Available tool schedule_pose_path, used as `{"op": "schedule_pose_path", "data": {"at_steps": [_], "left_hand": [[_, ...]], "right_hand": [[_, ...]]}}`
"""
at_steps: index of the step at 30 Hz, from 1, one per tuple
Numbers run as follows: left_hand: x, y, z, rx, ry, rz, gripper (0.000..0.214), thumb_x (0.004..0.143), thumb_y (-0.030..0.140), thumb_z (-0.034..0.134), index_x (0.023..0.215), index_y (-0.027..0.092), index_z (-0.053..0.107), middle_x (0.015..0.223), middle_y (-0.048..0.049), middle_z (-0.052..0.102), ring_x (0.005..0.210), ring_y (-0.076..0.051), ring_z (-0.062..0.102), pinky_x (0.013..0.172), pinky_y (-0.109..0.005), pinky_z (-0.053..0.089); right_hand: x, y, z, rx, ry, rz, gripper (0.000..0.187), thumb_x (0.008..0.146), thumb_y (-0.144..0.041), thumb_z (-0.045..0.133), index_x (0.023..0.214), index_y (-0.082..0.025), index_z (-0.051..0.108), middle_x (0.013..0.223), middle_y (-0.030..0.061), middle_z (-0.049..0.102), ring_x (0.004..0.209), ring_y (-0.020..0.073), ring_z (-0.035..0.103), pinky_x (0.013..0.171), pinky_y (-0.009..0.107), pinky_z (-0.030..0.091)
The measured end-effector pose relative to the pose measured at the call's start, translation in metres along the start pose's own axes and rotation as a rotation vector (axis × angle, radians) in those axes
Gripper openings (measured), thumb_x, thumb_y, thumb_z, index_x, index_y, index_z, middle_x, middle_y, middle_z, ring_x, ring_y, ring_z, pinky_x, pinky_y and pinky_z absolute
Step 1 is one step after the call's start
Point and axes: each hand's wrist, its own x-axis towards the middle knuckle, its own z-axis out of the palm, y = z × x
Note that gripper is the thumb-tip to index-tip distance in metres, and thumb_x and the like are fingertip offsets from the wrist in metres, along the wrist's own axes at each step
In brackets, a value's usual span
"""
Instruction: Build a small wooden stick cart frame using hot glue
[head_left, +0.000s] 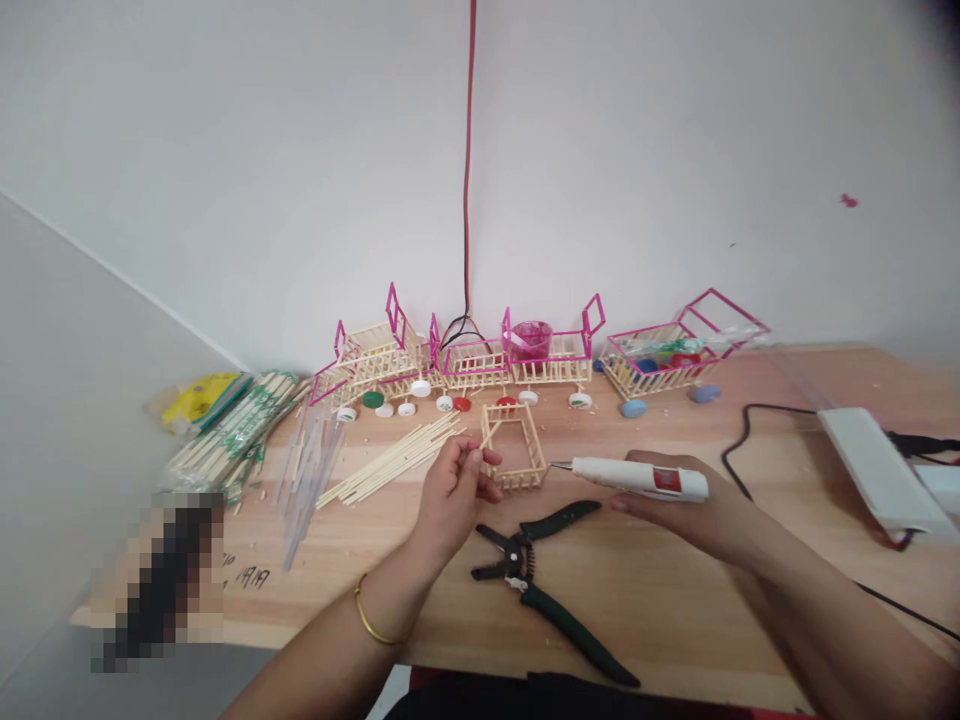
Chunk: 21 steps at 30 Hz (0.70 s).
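Note:
My left hand (pixel 457 485) is closed, pinching a short wooden stick (pixel 491 434) between thumb and fingers. Right behind its fingertips sits a small open basket frame of pale sticks (pixel 534 440) on the table; whether the lower fingers touch it I cannot tell. My right hand (pixel 675 500) is wrapped round a white pen-shaped glue gun (pixel 630 477) with a red label. Its metal tip points left, close to the frame's near right corner. Below the frame lie green-handled pliers (pixel 517 560), spread wide.
Several stick carts with pink handles (pixel 551 370) and bottle-cap wheels line the wall. Loose sticks (pixel 397 460), clear glue sticks (pixel 311 490) and bagged sticks (pixel 232 430) lie left. A white power box (pixel 874 470) with black cables is at right. The wooden table (pixel 360 590) ends nearby.

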Motion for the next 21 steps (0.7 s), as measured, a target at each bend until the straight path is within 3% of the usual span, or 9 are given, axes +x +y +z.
{"op": "schedule_pose_path", "data": {"at_steps": [12,21], "left_hand": [[0.001,-0.001,0.000,-0.033,0.000,-0.009,0.026,0.084,0.043,0.053,0.089,0.019,0.043,0.087,-0.0002,0.062,0.050,-0.006,0.058,0.052,-0.020,0.046],[0.002,0.000,0.001,-0.046,0.003,-0.019,0.026,0.083,0.042,0.054,0.088,0.018,0.044,0.085,0.0007,0.061,0.049,-0.006,0.057,0.051,-0.021,0.045]], "right_hand": [[-0.001,-0.010,0.000,0.030,0.030,-0.025,0.035,0.070,-0.052,0.068,0.066,-0.020,0.054,0.056,-0.0029,0.051,0.052,0.0113,0.044,0.047,0.023,0.032],[-0.002,0.004,-0.001,0.011,0.020,-0.028,0.034,0.073,-0.050,0.066,0.067,-0.019,0.053,0.057,-0.0032,0.048,0.054,0.0106,0.041,0.046,0.022,0.031]]}}
